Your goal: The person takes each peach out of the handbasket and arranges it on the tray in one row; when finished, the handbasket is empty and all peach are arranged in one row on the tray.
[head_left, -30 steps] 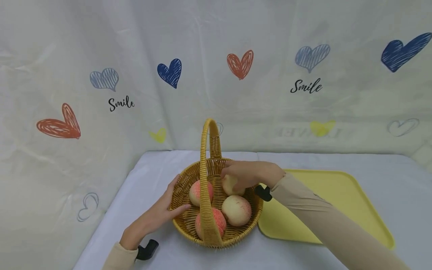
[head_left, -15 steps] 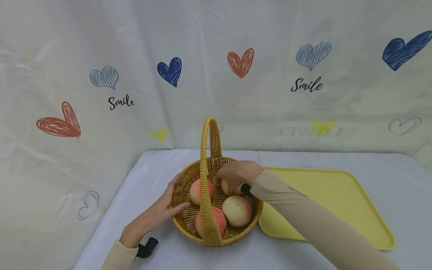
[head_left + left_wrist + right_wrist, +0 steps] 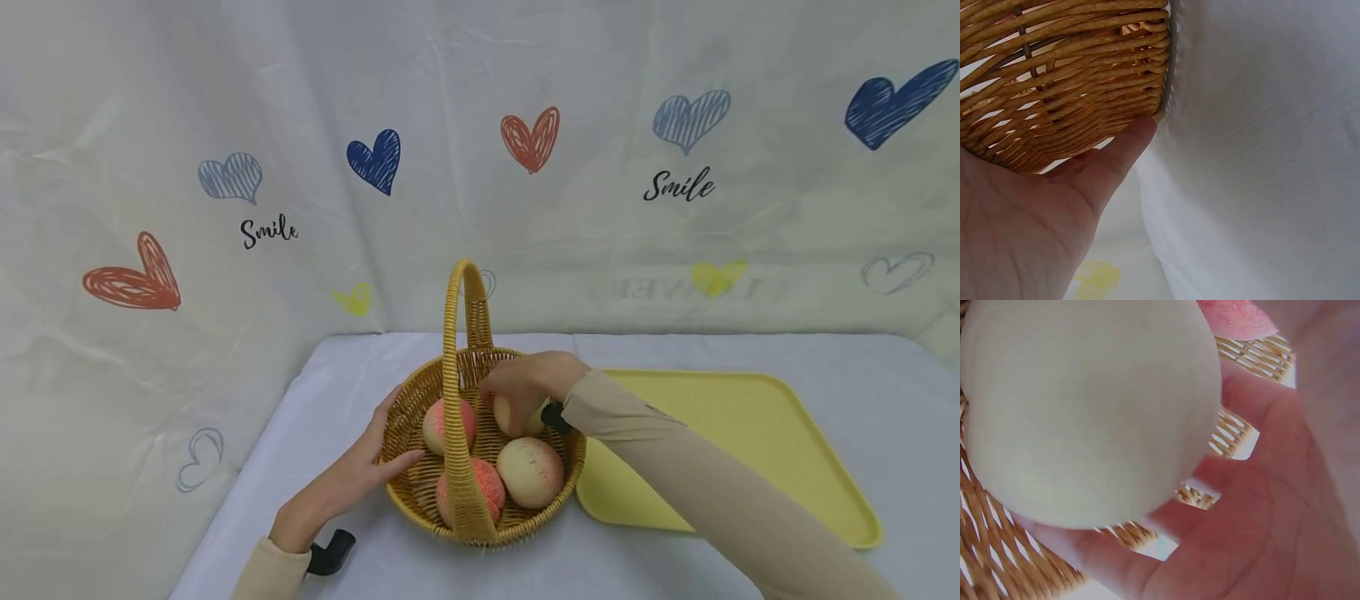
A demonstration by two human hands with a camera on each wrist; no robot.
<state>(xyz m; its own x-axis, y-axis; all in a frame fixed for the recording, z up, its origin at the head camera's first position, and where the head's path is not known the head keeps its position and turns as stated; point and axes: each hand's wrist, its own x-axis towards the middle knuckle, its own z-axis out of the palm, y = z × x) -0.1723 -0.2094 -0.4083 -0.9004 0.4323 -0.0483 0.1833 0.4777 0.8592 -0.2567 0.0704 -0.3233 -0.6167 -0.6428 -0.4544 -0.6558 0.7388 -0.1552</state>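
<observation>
Peaches with pale and pink skin lie in a brown wicker basket (image 3: pixel 416 512) with a tall arched handle (image 3: pixel 452 333). Reaching in at the back right, my right hand (image 3: pixel 528 379) has its fingers curled round a pale peach (image 3: pixel 1091 419); its fingers partly hide that peach in the head view. A second pale peach (image 3: pixel 530 472) sits just in front. Left of these are two pinker peaches (image 3: pixel 490 486), both partly behind the handle. My left hand (image 3: pixel 367 462), fingers extended, rests against the basket's left side, its thumb overlapping the rim; the left wrist view shows fingers (image 3: pixel 1116 159) along the woven wall.
To the right of the basket lies a yellow tray (image 3: pixel 750 450), partly covered by the right sleeve (image 3: pixel 697 467). A white cloth (image 3: pixel 337 375) covers the table. Behind it hangs a white curtain (image 3: pixel 450 225) printed with hearts and lettering.
Over the first half second my right hand moved left and further into the basket over the rear pale peach. Since then it has shifted little. Left hand, basket and tray stay put.
</observation>
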